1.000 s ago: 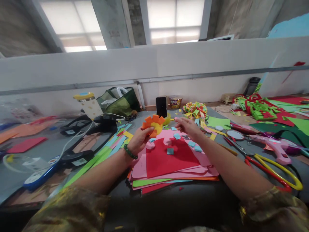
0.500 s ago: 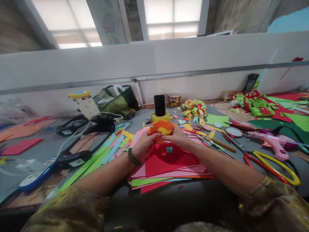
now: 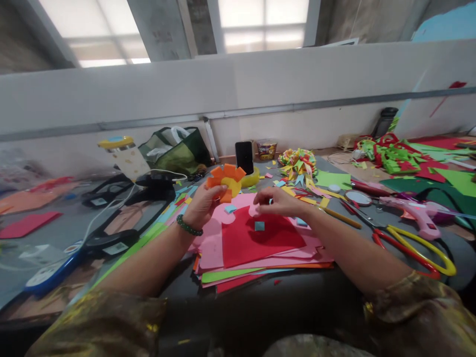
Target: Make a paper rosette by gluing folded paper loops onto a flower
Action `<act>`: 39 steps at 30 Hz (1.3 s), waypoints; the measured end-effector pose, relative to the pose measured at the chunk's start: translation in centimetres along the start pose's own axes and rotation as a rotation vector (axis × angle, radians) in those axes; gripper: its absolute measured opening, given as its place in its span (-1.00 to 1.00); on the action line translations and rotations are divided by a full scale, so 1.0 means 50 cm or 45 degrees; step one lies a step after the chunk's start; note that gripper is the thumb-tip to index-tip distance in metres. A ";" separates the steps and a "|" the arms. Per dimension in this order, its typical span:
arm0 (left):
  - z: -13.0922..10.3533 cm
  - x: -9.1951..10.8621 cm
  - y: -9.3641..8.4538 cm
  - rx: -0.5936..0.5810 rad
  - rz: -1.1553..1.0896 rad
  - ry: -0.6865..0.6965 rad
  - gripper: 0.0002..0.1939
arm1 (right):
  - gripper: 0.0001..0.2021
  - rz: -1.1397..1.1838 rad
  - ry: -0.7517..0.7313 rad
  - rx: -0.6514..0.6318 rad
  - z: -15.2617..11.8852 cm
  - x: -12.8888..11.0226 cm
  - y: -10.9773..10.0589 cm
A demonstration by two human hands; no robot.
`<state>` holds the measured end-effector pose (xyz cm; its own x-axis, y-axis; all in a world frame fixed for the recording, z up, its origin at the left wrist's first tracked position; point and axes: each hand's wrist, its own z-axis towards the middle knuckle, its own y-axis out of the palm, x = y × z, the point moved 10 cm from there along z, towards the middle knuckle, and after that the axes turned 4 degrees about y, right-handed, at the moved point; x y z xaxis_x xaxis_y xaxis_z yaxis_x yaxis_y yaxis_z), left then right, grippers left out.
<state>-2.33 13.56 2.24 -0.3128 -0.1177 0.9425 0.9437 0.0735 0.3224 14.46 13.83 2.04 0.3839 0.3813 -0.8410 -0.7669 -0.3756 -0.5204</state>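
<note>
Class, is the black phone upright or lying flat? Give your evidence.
Upright: the phone stands on end at the yellow roll, its long sides rising steeply.

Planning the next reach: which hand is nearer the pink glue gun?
Right. The right hand is over the paper stack, left of the pink glue gun and not touching it. The left hand is farther left, holding the orange and yellow flower.

Matt, papery flower (image 3: 229,181) in left fingers (image 3: 218,191), smooth, matt red sheet (image 3: 256,245) below right fingers (image 3: 263,196), glossy phone (image 3: 244,157) beyond them, shiny plastic scissor handles (image 3: 451,267) farther right.
</note>
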 end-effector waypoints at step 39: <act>0.005 -0.027 0.005 -0.124 0.308 0.072 -0.66 | -0.48 0.020 0.199 0.123 -0.019 0.031 0.013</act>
<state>-1.70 13.99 1.05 -0.0732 -0.1634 0.9838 0.9971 0.0109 0.0760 15.04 13.36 0.28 0.4409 0.2372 -0.8656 -0.8163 -0.2949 -0.4966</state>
